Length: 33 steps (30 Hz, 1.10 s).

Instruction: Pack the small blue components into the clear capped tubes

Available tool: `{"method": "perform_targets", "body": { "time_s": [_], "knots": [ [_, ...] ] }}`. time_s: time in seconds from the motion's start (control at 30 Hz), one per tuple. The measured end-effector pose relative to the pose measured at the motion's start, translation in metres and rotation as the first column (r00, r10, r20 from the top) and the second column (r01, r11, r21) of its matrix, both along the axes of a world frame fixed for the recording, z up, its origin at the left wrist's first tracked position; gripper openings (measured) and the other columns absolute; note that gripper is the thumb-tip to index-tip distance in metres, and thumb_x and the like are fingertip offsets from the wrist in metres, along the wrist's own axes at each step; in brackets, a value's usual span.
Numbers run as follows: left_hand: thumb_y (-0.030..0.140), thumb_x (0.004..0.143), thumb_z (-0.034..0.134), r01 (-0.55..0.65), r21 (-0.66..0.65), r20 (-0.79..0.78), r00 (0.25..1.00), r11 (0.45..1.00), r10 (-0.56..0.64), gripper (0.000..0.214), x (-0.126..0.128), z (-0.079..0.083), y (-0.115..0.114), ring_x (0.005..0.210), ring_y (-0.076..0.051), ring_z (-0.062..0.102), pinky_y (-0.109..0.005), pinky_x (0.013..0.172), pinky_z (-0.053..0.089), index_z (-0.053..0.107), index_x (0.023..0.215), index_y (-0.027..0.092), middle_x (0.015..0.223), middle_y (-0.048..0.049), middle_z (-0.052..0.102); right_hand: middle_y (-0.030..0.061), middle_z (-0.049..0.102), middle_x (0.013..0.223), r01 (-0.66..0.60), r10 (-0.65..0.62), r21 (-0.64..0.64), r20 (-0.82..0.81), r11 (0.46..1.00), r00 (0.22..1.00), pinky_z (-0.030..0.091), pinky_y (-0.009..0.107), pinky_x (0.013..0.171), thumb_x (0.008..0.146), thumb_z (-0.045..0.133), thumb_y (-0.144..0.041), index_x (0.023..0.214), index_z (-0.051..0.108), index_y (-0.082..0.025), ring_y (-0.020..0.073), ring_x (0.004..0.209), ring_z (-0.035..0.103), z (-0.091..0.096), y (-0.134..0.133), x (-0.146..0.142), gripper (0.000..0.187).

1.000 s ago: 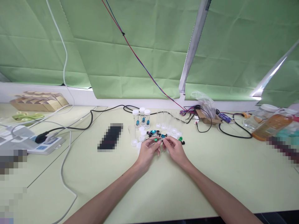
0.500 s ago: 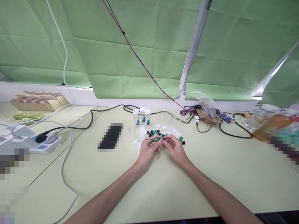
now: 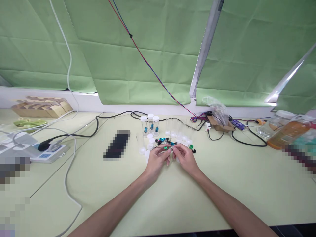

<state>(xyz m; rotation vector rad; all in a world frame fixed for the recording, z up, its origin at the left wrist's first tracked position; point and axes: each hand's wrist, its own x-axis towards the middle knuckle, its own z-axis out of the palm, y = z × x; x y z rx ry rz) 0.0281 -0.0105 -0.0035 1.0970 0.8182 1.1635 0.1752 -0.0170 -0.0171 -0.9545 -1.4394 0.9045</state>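
My left hand (image 3: pixel 158 158) and my right hand (image 3: pixel 186 158) meet over the table, fingertips pinched together almost touching. Whatever lies between them is too small to make out. A small green piece (image 3: pixel 165 148) with a thin dark stem shows at my left fingers; I cannot tell whether they hold it. Just beyond the fingertips lies a loose cluster of small blue pieces (image 3: pixel 162 140) and black ones. More green and black bits (image 3: pixel 191 146) sit right of my right hand. Three clear tubes with white caps (image 3: pixel 150 116) stand behind, each with a blue piece inside.
Clear tubes (image 3: pixel 174 128) stand behind the cluster, and another tube (image 3: pixel 140 141) is left of it. White caps (image 3: pixel 150 136) lie around. A blurred dark object (image 3: pixel 117 145) rests at left, near a power strip (image 3: pixel 50 154). Bottles (image 3: pixel 286 133) and cables (image 3: pixel 249 143) are at right.
My fingertips have shifted very slightly, and the green piece by my left hand shows a little more plainly. Other things stay where they were.
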Motion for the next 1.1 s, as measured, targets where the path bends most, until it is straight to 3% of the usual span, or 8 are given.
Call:
{"method": "perform_targets", "body": {
  "time_s": [0.27,0.63,1.1],
  "knots": [
    [0.036,0.070,0.078,-0.001,-0.032,0.003,1.000,0.999,0.001,0.033,0.000,0.003,-0.002,0.050,-0.009,0.048,-0.024,0.048,0.041,0.070,0.093,0.014,0.060,0.0013,0.057,-0.0008,0.058,0.063,0.026,-0.026,-0.007,0.037,1.000,0.999,0.048,0.027,0.060,0.092,0.055,-0.040,0.083,0.063,-0.019,0.0146,0.059,0.057,-0.002,0.001,0.000,0.025],
    [0.038,0.068,0.079,-0.032,-0.044,0.027,0.999,0.998,0.034,0.035,0.000,0.005,-0.001,0.049,-0.009,0.046,-0.022,0.046,0.039,0.071,0.093,0.014,0.058,0.0019,0.055,0.0041,0.067,0.083,-0.002,0.001,-0.017,-0.037,1.000,0.999,0.055,0.031,0.072,0.086,0.064,-0.036,0.103,0.061,-0.019,0.0179,0.076,0.066,-0.009,0.002,0.000,0.024],
    [0.036,0.069,0.079,-0.010,-0.057,0.028,1.000,0.998,0.011,0.033,0.000,0.005,-0.002,0.049,-0.009,0.047,-0.022,0.047,0.038,0.070,0.092,0.014,0.057,0.0027,0.055,0.0036,0.065,0.080,0.009,-0.010,-0.015,-0.032,1.000,0.999,0.053,0.029,0.064,0.087,0.062,-0.040,0.093,0.063,-0.019,0.0165,0.066,0.063,-0.007,0.002,-0.001,0.021]
  ]
}}
